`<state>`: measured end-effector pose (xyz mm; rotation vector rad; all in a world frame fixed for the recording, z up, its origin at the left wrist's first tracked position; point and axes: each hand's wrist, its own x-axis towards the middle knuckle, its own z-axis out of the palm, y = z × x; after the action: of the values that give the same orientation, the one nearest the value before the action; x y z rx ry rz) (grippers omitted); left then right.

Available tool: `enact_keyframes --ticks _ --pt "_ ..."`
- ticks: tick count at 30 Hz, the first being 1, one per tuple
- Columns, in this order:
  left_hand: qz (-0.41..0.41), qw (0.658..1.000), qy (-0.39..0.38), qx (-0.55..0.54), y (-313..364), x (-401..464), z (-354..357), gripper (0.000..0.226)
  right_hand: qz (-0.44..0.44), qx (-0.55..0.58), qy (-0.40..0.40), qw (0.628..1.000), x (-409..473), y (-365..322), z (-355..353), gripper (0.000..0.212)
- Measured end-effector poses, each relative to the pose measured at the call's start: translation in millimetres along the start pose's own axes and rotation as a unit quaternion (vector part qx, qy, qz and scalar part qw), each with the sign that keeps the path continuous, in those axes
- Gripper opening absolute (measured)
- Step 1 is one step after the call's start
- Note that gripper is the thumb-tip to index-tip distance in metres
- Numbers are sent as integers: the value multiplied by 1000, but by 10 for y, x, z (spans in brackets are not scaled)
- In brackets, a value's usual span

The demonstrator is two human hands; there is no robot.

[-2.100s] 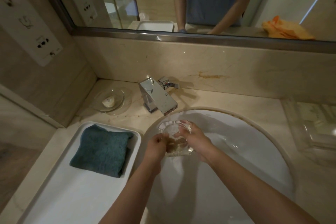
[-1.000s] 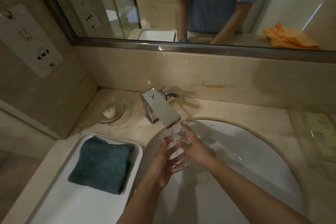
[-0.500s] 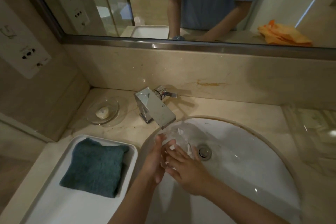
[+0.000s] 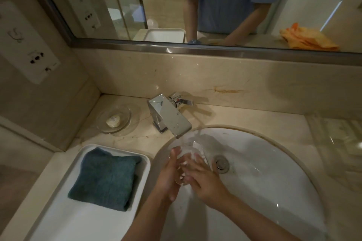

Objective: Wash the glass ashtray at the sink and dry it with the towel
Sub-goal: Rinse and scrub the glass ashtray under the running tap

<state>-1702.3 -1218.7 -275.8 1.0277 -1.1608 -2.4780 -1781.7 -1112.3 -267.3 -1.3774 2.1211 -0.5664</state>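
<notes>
The clear glass ashtray [image 4: 187, 155] is held on edge under the running chrome tap [image 4: 170, 117], over the left part of the white sink [image 4: 274, 172]. My left hand [image 4: 169, 175] presses against its left side with fingers pointing up. My right hand [image 4: 203, 178] grips it from the right, fingers spread over the glass. Water streams down over the ashtray and both hands. The folded teal towel [image 4: 105, 178] lies in a white tray [image 4: 58, 221] left of the sink.
A glass soap dish [image 4: 115, 119] with a small soap bar sits on the beige counter left of the tap. The drain [image 4: 221, 163] lies right of my hands. A clear glass tray [image 4: 340, 139] is at the right. The mirror reflects an orange cloth [image 4: 307, 38].
The ashtray went from lying flat in both hands to standing on edge under the water. My right hand shifted over its right face, and the view drifted slightly.
</notes>
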Motion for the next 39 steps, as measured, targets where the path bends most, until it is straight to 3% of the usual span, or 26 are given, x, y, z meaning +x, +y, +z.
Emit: enact_keyframes --ticks 2,5,8,13,16,19,22,25,27,33,39 --pt "-4 1000 6 9 -1 -3 2 53 36 32 60 997 47 62 8 63" --pt "-2 1000 25 8 27 -26 40 49 121 102 89 983 153 -9 -31 64" --pt "2 1000 15 23 28 -62 78 42 185 249 63 949 265 -115 -119 71" --pt "-10 1000 -9 -5 -23 -48 122 63 253 299 12 920 332 -163 -179 89" --pt "-25 999 -9 -43 -1 -43 225 64 267 363 -11 892 310 -202 -260 92" --pt "-31 999 -4 -40 0 -22 307 61 268 476 -40 836 312 -178 -301 93" --pt "-30 1000 -6 6 44 2 357 48 241 620 -41 745 358 -85 -224 119" --pt "-51 997 -9 64 70 51 375 47 235 673 -32 701 410 57 -64 131" --pt "-68 995 -5 78 76 71 377 51 232 690 -33 685 407 111 -22 122" --pt "-96 987 3 127 117 119 400 58 257 735 -49 625 333 66 -87 43" --pt "-47 976 112 178 54 173 312 62 286 763 -92 572 267 -16 -111 48"
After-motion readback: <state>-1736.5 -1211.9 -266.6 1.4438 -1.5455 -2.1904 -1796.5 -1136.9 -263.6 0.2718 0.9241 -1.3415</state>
